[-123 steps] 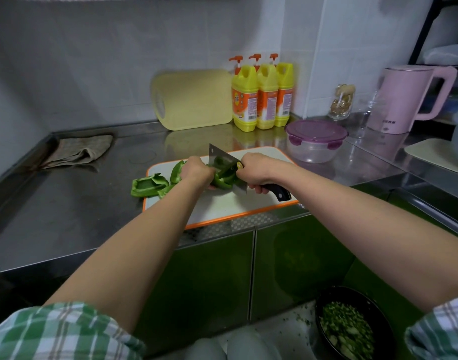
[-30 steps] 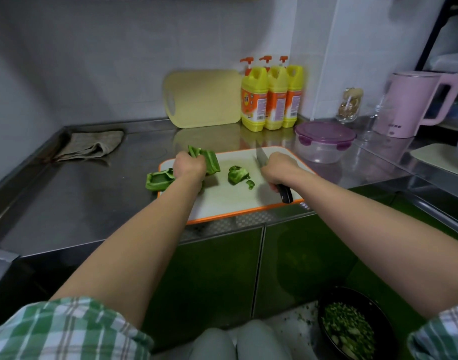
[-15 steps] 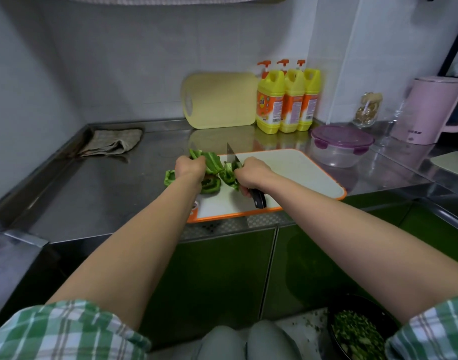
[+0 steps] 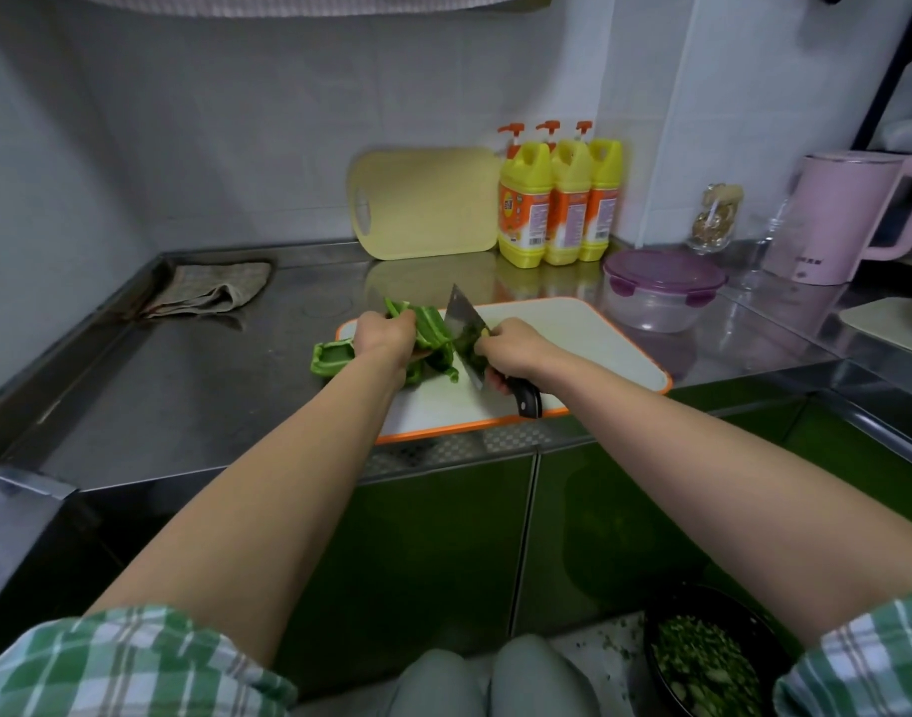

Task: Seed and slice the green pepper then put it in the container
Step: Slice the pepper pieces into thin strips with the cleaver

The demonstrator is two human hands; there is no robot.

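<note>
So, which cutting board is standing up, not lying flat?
The pale yellow board, propped upright at the back beside the yellow bottles. The orange-rimmed white board lies flat.

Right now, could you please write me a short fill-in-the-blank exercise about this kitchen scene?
The right hand holds a ____ by its black handle.
The left hand holds the green pepper on a board with an ____ rim.
The container has a ____ lid.
Missing words: knife, orange, purple.
</note>
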